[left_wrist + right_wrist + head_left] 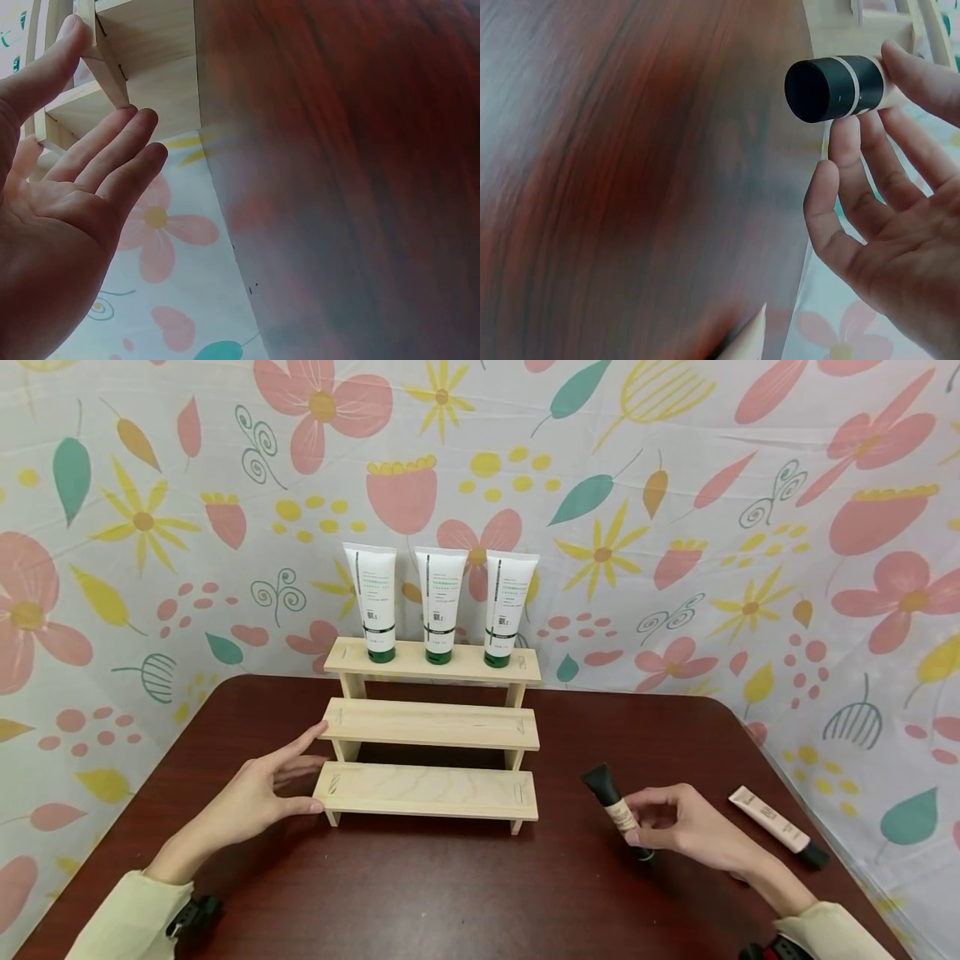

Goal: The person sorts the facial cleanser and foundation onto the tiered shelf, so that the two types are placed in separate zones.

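A beige and black cosmetic tube (619, 812) is pinched between the thumb and fingers of my right hand (686, 827), right of the stand. Its black cap (810, 90) faces the right wrist camera. My left hand (251, 797) touches the left side of a three-step wooden stand (431, 789), its thumb at the lowest step and a fingertip by the middle one; in the left wrist view its fingers (112, 161) are mostly straight. Three white tubes with green caps, the middle one (440, 597) among them, stand in a row on the top step.
Another beige tube with a black cap (780, 827) lies on the dark wooden table (465, 893) near its right edge, beyond the right hand. A flower-patterned cloth (637, 543) hangs behind the table.
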Demonstrator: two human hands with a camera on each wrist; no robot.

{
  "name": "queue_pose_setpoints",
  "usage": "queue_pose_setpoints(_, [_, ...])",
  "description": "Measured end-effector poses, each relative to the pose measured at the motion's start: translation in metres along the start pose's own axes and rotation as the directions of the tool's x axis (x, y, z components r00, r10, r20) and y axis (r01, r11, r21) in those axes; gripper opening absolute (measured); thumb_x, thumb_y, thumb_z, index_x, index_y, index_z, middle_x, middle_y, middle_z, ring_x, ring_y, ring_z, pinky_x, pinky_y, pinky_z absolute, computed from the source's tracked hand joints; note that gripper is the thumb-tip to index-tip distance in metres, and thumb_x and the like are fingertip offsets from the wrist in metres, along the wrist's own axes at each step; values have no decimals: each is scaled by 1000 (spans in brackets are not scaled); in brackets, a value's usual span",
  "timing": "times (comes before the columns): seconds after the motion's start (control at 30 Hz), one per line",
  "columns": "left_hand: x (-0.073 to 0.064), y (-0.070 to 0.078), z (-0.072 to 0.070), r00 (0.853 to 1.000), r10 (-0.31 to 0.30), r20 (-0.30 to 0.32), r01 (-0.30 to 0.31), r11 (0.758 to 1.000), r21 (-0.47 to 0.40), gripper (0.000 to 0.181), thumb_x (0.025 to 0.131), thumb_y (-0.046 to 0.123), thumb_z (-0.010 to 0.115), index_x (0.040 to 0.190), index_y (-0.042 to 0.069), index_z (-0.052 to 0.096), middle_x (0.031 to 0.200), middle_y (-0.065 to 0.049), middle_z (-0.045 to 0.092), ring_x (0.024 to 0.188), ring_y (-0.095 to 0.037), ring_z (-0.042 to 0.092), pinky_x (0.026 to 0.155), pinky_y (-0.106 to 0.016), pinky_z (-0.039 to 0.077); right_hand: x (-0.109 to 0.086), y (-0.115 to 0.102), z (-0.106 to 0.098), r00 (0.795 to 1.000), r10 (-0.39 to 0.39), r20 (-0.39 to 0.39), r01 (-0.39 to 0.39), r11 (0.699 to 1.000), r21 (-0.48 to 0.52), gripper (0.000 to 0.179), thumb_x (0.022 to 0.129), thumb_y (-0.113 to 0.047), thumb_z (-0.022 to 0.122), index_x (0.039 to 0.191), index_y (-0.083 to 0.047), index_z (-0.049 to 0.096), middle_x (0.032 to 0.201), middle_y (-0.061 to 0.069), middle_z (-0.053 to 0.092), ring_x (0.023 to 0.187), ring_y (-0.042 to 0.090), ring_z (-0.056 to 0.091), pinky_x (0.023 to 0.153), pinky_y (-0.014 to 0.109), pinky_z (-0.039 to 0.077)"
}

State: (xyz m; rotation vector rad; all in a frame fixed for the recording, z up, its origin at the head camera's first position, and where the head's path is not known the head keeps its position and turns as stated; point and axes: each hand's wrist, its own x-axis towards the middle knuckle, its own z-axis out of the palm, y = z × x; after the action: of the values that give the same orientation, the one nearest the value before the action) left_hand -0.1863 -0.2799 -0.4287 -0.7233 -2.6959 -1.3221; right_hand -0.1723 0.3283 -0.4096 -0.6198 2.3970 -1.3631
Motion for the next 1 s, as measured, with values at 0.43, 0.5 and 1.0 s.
queue_pose_setpoints(0.43, [-1, -5, -1, 1000, -18, 4, 18, 1000, -20, 113, 82, 16, 93, 170, 29, 23, 132, -19, 69, 120, -37, 69, 98, -31, 54, 20, -32, 24, 987, -52, -151, 42, 997, -71, 36, 91, -15, 84, 123, -2, 75, 103, 5, 76, 90, 19, 72, 73, 31, 60])
queue_pose_setpoints(0.5, [0, -5, -1, 1000, -15, 11, 15, 1000, -20, 114, 82, 15, 93, 170, 30, 22, 133, -20, 69, 120, -37, 68, 99, -34, 55, 24, -36, 28, 984, -92, -150, 84, 995, -60, 33, 91, -12, 84, 122, -3, 76, 102, 5, 77, 88, 19, 73, 72, 32, 60])
queue_pose_setpoints(1.0, [2, -3, -1, 1000, 2, 20, -2, 1000, -15, 109, 82, 14, 93, 169, 21, 29, 135, -23, 67, 120, -36, 69, 98, -44, 56, 59, -77, 54, 952, -218, -215, 202, 975, -93, 28, 88, -13, 88, 115, -15, 80, 98, -1, 76, 87, 21, 74, 72, 33, 61])
